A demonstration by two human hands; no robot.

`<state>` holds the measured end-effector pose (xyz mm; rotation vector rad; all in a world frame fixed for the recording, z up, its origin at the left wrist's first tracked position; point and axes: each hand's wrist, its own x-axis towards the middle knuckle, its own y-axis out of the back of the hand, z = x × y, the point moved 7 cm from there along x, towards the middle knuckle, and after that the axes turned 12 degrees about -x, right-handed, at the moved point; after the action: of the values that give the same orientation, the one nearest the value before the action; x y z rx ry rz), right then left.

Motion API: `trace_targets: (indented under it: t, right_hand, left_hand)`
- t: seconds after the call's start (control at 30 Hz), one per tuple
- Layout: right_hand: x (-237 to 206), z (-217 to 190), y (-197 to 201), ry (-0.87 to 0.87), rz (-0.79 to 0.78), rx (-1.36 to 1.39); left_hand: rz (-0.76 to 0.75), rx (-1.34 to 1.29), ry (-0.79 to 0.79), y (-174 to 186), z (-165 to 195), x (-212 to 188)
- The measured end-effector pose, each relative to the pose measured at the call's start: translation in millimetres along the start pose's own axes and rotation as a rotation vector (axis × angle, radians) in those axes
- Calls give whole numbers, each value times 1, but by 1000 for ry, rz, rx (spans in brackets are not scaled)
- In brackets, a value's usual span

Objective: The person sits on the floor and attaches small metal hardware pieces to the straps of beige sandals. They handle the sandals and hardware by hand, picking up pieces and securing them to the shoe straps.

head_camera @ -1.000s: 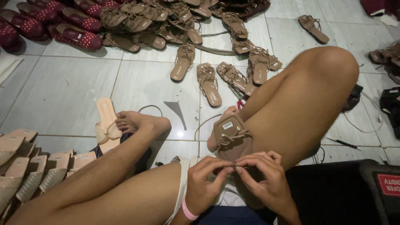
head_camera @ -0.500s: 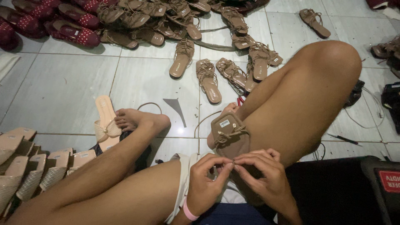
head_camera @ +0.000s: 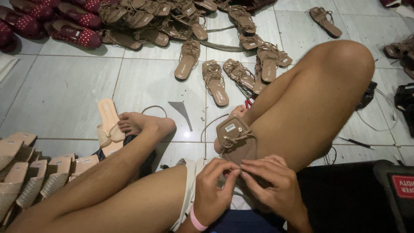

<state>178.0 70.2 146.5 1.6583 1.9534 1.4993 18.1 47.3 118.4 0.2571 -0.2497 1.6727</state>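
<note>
Now a lace end is pinched by both hands (head_camera: pixel 241 185) at the brown sandal (head_camera: pixel 236 140), lower centre; tying unfinished.

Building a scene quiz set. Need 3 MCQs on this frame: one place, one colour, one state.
1. Where does the brown sandal being worked on rest?
A. against the person's bent leg
B. on the red pile
C. on the black box

2. What colour is the band on the left wrist?
A. green
B. pink
C. black

3. How do the left hand and right hand stand?
A. both flat on the tiled floor
B. fingertips pinched together at the sandal's near end
C. one raised in the air

Key: 1 A, the sandal leans on the leg by the foot. 2 B, the band shows pink. 3 B, both hands' fingertips meet at the sandal's edge.
</note>
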Motion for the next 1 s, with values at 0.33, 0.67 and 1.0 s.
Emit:
trace_targets:
  t: [0.33,0.67,1.0]
  right_hand:
    - [3,-8,3,89,50,-70]
    - [3,-5,-10,187,56,-85]
    - [-1,8,-25,194,20,-34]
  left_hand:
    - [27,65,-66,2,7,1]
    - [36,-81,-2,7,-14,-3]
    - [65,-167,137,19,-41,-6]
